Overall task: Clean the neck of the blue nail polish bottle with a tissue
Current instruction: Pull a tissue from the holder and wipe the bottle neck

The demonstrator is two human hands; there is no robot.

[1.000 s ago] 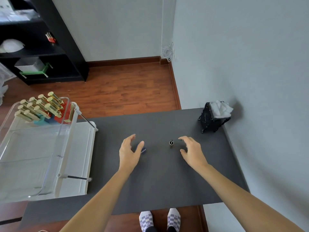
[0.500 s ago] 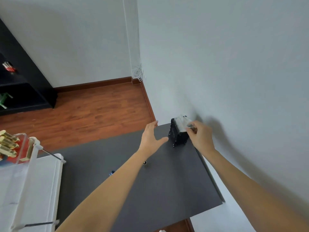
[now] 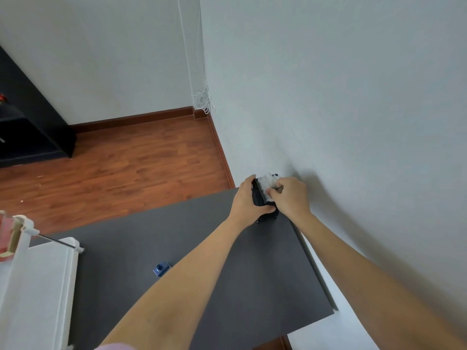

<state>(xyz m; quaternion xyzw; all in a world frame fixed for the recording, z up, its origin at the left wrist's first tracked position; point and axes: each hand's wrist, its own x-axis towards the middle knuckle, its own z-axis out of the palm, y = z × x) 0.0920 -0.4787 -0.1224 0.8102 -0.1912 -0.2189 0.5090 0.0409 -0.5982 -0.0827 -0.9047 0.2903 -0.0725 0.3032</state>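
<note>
The small blue nail polish bottle (image 3: 161,268) sits on the dark grey table (image 3: 141,248), uncapped, left of my left forearm. At the table's far right corner stands a black tissue holder (image 3: 258,198) with white tissue (image 3: 267,183) sticking out of its top. My left hand (image 3: 243,200) wraps around the holder's left side. My right hand (image 3: 288,198) pinches the white tissue at the top of the holder. The bottle's cap is hidden from view.
A white rack with a clear plastic organiser (image 3: 30,274) stands at the table's left end. The grey wall (image 3: 353,122) runs right beside the table's right edge. Wooden floor (image 3: 113,173) and a black shelf unit (image 3: 25,122) lie beyond the table.
My left hand has moved from open air onto the tissue holder's side. My right hand has closed further on the tissue. The view has turned further right.
</note>
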